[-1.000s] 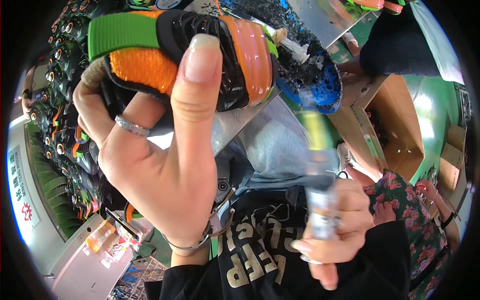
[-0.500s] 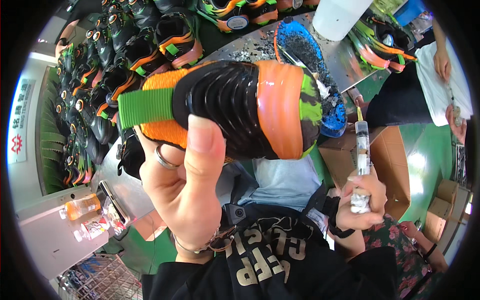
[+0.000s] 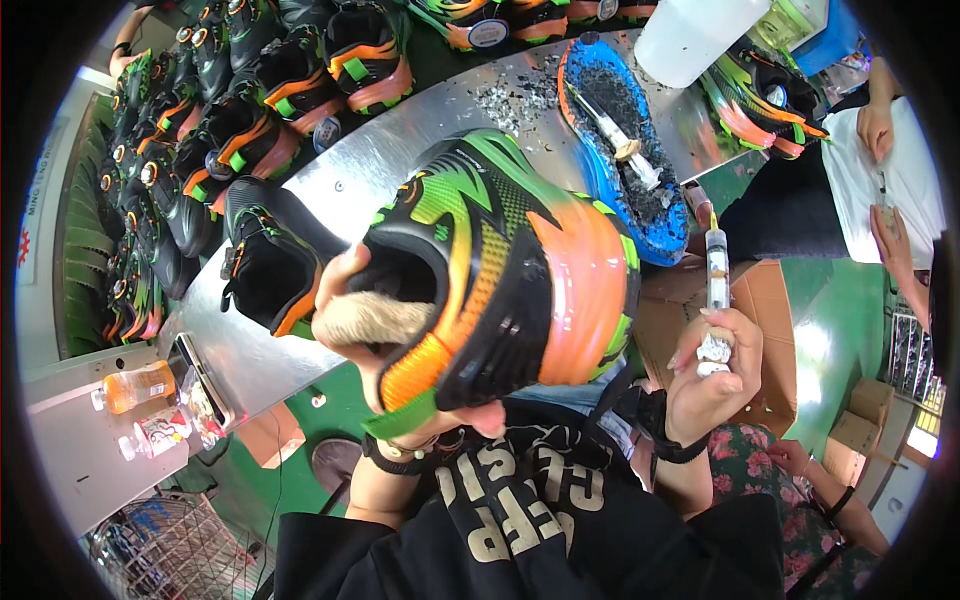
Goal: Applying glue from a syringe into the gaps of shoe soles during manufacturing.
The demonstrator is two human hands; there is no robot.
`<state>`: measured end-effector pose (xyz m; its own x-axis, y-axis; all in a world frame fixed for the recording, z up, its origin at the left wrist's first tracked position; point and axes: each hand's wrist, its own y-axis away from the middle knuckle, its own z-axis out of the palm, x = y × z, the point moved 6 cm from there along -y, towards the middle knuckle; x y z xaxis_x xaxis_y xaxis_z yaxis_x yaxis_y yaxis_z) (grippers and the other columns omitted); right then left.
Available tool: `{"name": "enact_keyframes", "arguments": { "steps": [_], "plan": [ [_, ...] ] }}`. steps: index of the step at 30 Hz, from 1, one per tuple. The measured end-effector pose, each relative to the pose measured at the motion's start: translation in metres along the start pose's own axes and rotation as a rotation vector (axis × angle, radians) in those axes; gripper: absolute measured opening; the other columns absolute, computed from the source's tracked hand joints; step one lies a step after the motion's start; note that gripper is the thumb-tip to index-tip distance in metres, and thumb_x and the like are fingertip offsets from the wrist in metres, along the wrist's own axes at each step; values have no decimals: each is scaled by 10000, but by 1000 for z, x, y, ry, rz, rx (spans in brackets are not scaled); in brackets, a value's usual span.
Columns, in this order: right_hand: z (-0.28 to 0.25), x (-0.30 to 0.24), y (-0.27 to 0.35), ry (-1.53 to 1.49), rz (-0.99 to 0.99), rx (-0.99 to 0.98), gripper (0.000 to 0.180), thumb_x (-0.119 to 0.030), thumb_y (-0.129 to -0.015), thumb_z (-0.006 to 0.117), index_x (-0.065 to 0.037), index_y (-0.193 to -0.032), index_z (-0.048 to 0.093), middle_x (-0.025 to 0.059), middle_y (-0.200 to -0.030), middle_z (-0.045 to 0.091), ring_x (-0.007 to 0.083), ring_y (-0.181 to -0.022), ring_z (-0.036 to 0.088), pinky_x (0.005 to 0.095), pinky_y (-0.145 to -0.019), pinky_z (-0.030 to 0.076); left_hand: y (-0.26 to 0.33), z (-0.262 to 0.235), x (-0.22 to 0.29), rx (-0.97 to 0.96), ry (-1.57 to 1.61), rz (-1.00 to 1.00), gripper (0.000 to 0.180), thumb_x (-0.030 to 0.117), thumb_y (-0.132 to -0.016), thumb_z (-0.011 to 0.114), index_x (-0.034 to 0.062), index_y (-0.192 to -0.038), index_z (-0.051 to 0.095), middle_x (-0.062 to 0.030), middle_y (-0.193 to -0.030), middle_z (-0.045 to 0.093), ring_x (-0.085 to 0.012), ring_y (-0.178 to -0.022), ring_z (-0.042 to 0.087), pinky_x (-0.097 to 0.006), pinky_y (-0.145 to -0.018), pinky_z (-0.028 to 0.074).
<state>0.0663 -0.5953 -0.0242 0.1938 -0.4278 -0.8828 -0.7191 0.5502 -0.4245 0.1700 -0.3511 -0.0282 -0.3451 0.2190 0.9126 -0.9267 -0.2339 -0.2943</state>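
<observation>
Metal worktable (image 3: 400, 150), curved and shiny, strewn with dark crumbs beyond the fingertips. Rows of black, orange and green shoes (image 3: 215, 120) line its far edge, with one black shoe (image 3: 265, 265) lying just left of the left hand.

Held shoe (image 3: 500, 270): glossy orange heel, green-and-black patterned mesh, green pull tab; raised above the table's near edge. The left hand (image 3: 400, 350) grips it, fingers curled inside the collar, thumb beneath.

Blue sole (image 3: 625, 150), coated in dark granular residue, lies above the right hand's fingers. Brown cardboard box (image 3: 770, 300), open, sits just behind them.

Syringe (image 3: 717, 290): clear plastic barrel, upright, tip up. The right hand (image 3: 715, 380) is closed around its lower end.

Orange-capped bottle (image 3: 135, 388), with a patterned packet beside it, rests on a grey ledge well left of the left hand.
</observation>
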Motion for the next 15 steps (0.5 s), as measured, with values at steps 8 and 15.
{"name": "enact_keyframes", "arguments": {
  "steps": [8,15],
  "plan": [
    [5,45,-14,-120,103,-11,529,-467,-916,539,51,-1015,588,47,-667,551,99,-530,528,219,-490,389,-1,66,-32,-761,-785,719,208,300,-560,797,189,-692,681,-43,-1334,448,-389,-1313,236,-558,-1065,207],
    [-9,75,-28,-246,152,-2,360,-311,-962,480,29,-966,601,41,-660,549,86,-512,512,210,-460,358,-39,105,-27,-772,-1074,663,233,277,-614,786,127,-781,721,-177,-1397,360,-431,-1323,256,-479,-1037,317]
  ]
}}
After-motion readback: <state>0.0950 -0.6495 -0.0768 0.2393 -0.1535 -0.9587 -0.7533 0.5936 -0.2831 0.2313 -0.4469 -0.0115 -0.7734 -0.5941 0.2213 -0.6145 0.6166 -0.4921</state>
